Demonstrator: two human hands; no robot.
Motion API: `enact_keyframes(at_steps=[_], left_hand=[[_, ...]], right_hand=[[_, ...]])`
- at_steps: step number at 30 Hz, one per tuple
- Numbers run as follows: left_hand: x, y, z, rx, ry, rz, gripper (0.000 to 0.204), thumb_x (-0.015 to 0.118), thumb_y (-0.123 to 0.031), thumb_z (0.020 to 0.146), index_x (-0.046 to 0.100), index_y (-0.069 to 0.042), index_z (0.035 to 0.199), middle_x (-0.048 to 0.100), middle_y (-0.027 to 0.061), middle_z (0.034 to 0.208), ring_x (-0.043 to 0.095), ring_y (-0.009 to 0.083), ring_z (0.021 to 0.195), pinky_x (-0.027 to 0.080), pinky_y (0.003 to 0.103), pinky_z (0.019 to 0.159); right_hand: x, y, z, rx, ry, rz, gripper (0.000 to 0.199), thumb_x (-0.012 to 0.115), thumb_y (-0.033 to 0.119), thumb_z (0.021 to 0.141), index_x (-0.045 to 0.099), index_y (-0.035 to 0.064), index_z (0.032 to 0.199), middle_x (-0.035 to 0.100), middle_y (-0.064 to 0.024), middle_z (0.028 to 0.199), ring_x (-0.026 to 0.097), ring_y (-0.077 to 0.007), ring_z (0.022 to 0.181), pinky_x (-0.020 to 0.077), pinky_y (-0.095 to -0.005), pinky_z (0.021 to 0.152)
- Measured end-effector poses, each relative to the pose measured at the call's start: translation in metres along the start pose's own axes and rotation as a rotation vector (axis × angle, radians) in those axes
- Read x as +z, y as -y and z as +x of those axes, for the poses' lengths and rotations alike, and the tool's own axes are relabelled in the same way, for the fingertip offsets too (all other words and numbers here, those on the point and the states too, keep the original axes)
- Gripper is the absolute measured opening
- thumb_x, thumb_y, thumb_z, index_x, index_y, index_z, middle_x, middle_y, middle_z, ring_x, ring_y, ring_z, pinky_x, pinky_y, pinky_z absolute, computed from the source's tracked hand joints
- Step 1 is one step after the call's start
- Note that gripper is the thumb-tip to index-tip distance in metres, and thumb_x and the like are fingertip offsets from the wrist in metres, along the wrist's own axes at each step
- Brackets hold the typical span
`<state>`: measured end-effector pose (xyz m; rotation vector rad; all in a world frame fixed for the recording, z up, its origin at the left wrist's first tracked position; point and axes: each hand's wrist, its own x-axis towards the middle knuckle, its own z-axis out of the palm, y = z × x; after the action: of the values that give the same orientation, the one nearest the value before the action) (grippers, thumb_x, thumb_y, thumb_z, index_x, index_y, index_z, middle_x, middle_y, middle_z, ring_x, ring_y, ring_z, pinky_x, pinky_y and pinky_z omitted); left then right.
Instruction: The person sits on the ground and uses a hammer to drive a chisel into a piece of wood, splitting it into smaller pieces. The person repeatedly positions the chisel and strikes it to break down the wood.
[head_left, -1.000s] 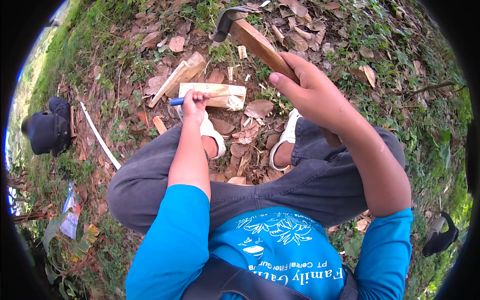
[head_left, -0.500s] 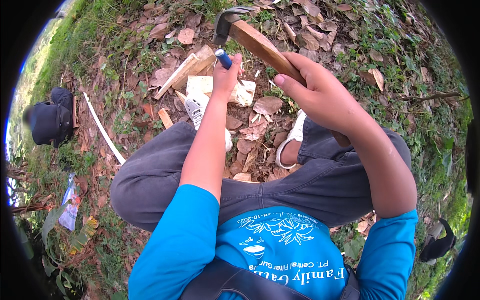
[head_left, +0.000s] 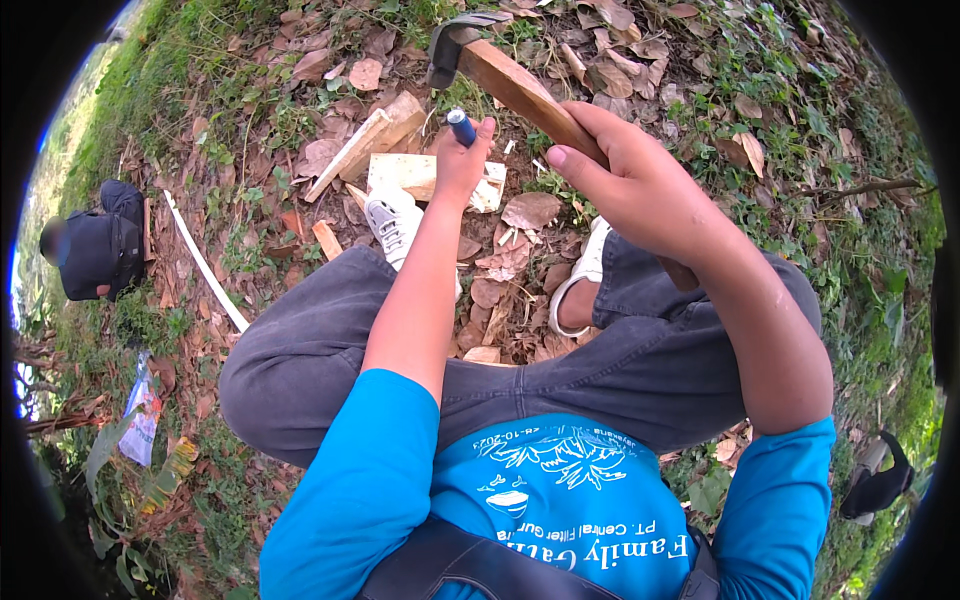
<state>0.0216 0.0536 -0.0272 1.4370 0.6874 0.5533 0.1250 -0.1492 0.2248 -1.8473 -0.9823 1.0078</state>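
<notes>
My left hand (head_left: 462,168) is closed around the blue handle of a chisel (head_left: 461,126), whose metal-capped end points up toward the hammer. The blade is hidden behind the hand. Just below and beside that hand lies a pale wooden block (head_left: 400,172), its right end cut and splintered. In my right hand (head_left: 635,178) is a claw hammer (head_left: 522,92), gripped by its wooden handle. Its dark head hangs above and slightly left of the chisel's end, apart from it. The handle's lower end shows beneath my right wrist.
Split wood pieces (head_left: 352,150) lean behind the block. My white shoes (head_left: 392,228) flank the work, with chips and dry leaves between them. At left are a black bag-like thing (head_left: 100,250), a long pale strip (head_left: 205,258) and a plastic bag (head_left: 140,425). A dark object (head_left: 880,480) lies far right.
My left hand and the chisel have shifted a little to the right and toward me, and the handle's angle has changed. My right hand and the hammer have barely moved.
</notes>
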Motion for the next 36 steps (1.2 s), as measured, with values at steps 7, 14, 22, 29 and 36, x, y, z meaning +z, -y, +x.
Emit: enact_keyframes(at_steps=[7,14,22,29,36], left_hand=[[0.001,0.003,-0.001,0.024,-0.023,-0.026,0.036,0.073,-0.039,0.096,0.06,-0.007,0.086,0.062,-0.0008,0.074,0.056,0.0072,0.066,0.045,0.025,0.063],[0.002,-0.001,-0.004,0.011,-0.026,0.019,0.035,0.072,-0.038,0.097,0.06,-0.007,0.085,0.061,-0.0007,0.073,0.057,0.008,0.069,0.046,0.026,0.066],[0.005,-0.001,-0.005,0.044,-0.026,0.009,0.04,0.073,-0.041,0.096,0.06,-0.006,0.08,0.06,-0.0015,0.069,0.055,0.0078,0.064,0.044,0.026,0.061],[0.004,0.005,-0.004,0.073,-0.025,0.044,0.043,0.071,-0.043,0.096,0.06,-0.006,0.078,0.059,-0.0012,0.068,0.055,0.009,0.065,0.044,0.028,0.062],[0.004,0.004,-0.004,0.106,-0.031,0.06,0.042,0.071,-0.04,0.097,0.058,-0.006,0.075,0.059,-0.0014,0.068,0.053,0.0084,0.064,0.043,0.028,0.06]], right_hand=[[0.0,0.002,-0.001,0.019,0.007,-0.012,0.044,0.061,0.023,0.103,0.052,-0.0012,0.139,0.059,-0.0031,0.092,0.051,-0.0101,0.085,0.0444,-0.0281,0.076],[0.001,0.001,-0.001,-0.014,0.013,-0.013,0.044,0.061,0.024,0.103,0.052,-0.0014,0.138,0.059,-0.0033,0.093,0.051,-0.0105,0.085,0.0446,-0.028,0.075],[0.001,0.006,-0.003,0.023,0.007,-0.016,0.042,0.061,0.024,0.103,0.054,-0.0007,0.136,0.059,-0.0038,0.089,0.05,-0.0101,0.082,0.0437,-0.0285,0.073],[0.0,0.004,-0.003,0.014,0.009,-0.032,0.04,0.06,0.024,0.103,0.055,-0.0002,0.135,0.059,-0.0037,0.088,0.049,-0.0103,0.081,0.0431,-0.0289,0.072],[0.001,0.005,-0.002,0.017,0.028,-0.032,0.04,0.06,0.023,0.103,0.054,-0.0007,0.135,0.059,-0.0044,0.089,0.05,-0.0107,0.082,0.0436,-0.0289,0.073]])
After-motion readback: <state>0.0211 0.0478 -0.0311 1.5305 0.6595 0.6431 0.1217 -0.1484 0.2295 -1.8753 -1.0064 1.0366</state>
